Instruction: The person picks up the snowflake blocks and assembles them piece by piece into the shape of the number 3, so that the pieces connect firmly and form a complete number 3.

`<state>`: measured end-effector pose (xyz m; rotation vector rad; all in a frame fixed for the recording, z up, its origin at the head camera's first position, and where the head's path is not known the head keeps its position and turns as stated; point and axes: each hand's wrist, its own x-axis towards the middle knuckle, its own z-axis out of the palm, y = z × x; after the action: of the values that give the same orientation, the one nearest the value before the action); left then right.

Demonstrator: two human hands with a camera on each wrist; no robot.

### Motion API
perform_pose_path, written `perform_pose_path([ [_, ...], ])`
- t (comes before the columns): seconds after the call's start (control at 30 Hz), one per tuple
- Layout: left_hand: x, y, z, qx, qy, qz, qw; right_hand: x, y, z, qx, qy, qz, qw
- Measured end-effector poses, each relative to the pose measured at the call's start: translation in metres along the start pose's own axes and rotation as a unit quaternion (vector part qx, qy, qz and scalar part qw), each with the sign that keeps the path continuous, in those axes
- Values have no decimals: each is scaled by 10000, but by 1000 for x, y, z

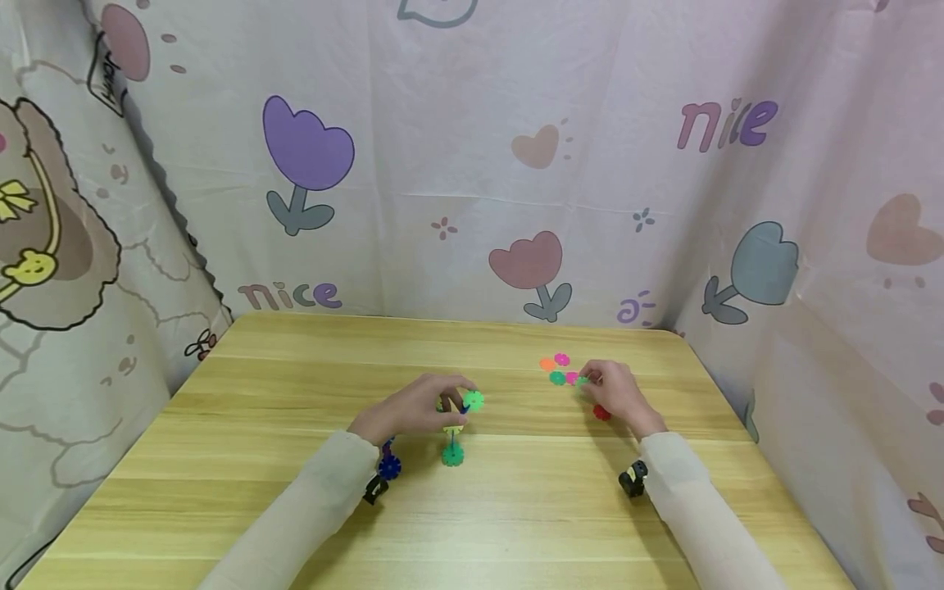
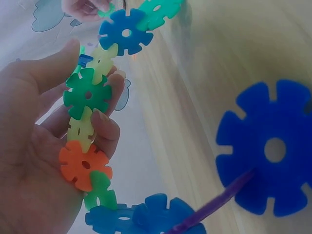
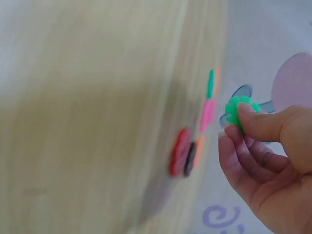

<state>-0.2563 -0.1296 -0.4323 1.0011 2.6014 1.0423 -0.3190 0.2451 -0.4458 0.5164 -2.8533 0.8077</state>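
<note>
My left hand (image 1: 416,406) holds a chain of notched flower-shaped plastic discs (image 2: 73,163) slotted edge to edge. In the left wrist view the chain runs across the curled fingers, with green, pale yellow, orange and blue discs (image 2: 114,31). A large dark blue disc (image 2: 251,146) with a purple one slotted in it hangs close to the camera. Off to the right, above the table, my right hand (image 1: 618,393) pinches a single bright green disc (image 3: 235,117) between thumb and fingertips. Below that hand lies a red disc (image 1: 601,413).
Loose discs lie toward the far right of the wooden table (image 1: 516,508): an orange one (image 1: 547,364), a pink one (image 1: 562,359), a green one (image 1: 556,378) and, in the right wrist view, a dark one (image 3: 189,160). A printed curtain (image 1: 413,164) hangs behind the table.
</note>
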Motion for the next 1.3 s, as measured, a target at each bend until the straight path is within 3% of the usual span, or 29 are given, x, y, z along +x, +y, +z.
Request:
perform_pose_path([
  [0.17, 1, -1, -1, 13, 54, -15, 10000, 4, -21, 1, 232, 85, -283, 9993],
  [0.4, 2, 0, -4, 88, 114, 8, 9999, 4, -50, 7, 533, -128, -329, 9980],
  [0.53, 3, -1, -4, 47, 72, 103, 9999, 2, -68, 10, 606, -167, -549, 9965],
  [0.73, 4, -3, -2, 76, 68, 85, 9999, 0, -90, 15, 863, -284, -997, 9909],
  [0.97, 5, -3, -1, 47, 75, 40, 10000, -4, -108, 28, 1193, -563, -1208, 9839],
  [1.3, 4, 1, -3, -45, 85, -12, 10000, -8, -122, 44, 1206, -162, -1723, 9775],
])
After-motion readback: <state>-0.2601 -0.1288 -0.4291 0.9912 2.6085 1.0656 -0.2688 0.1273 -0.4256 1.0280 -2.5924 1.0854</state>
